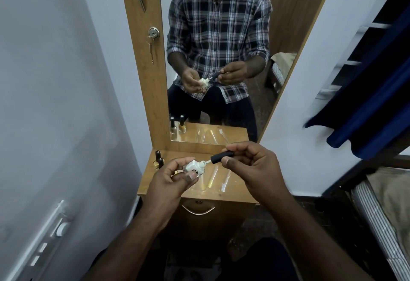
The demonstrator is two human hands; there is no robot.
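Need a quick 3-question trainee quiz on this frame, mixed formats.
1. Which hand holds the white bottle: a) left, b) right, c) neither?
2. True or false: the black cap is screwed shut on the bottle.
3. Fill in: the spare dark-capped bottles stand on the person's ___ side of the wooden table.

Key
1. a: the left hand pinches it.
2. False: the right hand holds the cap lifted off the neck, with a thin stem showing between them.
3. left
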